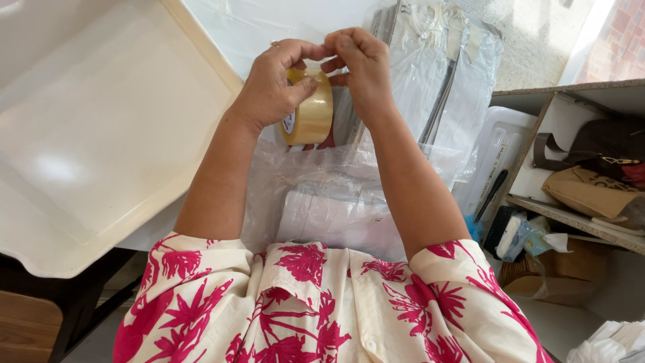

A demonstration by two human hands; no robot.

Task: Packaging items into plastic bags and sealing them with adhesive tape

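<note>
Desk (101,134): white, fills upper left of frame | Bagged packet (336,215): lies lower centre, in front of you, no strip on it that shows | Tape roll (310,111): upper centre, your left hand (269,91) closed around it | Your right hand (363,64): fingertips pinched at roll's top edge, touching it; no free strip shows.
</note>
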